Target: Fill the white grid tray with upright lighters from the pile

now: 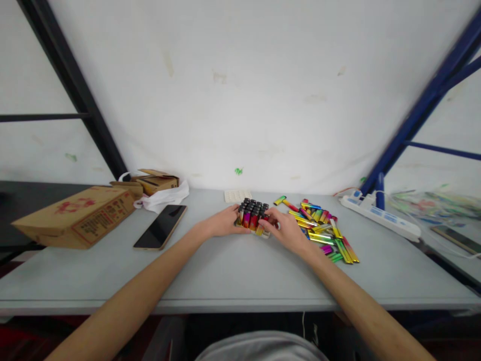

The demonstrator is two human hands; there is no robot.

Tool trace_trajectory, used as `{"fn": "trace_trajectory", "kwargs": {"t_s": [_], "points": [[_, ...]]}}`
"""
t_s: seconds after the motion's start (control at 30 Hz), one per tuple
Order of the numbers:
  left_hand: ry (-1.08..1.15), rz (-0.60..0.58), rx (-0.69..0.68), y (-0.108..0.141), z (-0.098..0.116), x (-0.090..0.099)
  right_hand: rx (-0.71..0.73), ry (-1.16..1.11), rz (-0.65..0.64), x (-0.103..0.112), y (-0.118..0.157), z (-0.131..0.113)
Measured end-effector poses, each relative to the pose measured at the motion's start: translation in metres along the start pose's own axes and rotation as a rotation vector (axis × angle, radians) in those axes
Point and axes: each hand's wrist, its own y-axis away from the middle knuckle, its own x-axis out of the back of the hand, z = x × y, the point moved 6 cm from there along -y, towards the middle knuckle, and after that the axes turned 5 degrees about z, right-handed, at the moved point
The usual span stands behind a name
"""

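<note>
Here are black-topped lighters (252, 214), packed upright mid-surface (233, 276), left hand (224, 220) clasping their left side, right hand (286, 228) pinching the right corner! Light, stiff, slick, I'd judge: squeeze the bodies' flat sides. Grey surface; shiny metallic-coloured pieces (321, 226) heaped right, smartphone (161, 228) left, scuffed white wall (263, 100) behind.

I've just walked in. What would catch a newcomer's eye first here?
Probably the pile of shiny, many-coloured pieces on the right side of the grey table. Next, the upright black-topped cluster near the middle, between the left grip and the right grip. The large cardboard box at the left stands out too.
</note>
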Motion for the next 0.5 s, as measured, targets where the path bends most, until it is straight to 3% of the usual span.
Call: {"fn": "trace_trajectory", "kwargs": {"t_s": [0.27, 0.4, 0.5], "points": [[-0.018, -0.003, -0.005, -0.0001, -0.002, -0.001, 0.019, 0.094, -0.003, 0.0001, -0.0008, 0.003], [-0.007, -0.021, -0.015, -0.0001, -0.0013, -0.0018, 0.033, 0.052, -0.13, -0.0036, -0.0006, 0.0028], [0.001, -0.018, 0.011, -0.0001, -0.0005, -0.001, 0.009, 0.181, -0.174, -0.0058, -0.0016, 0.004]]}}
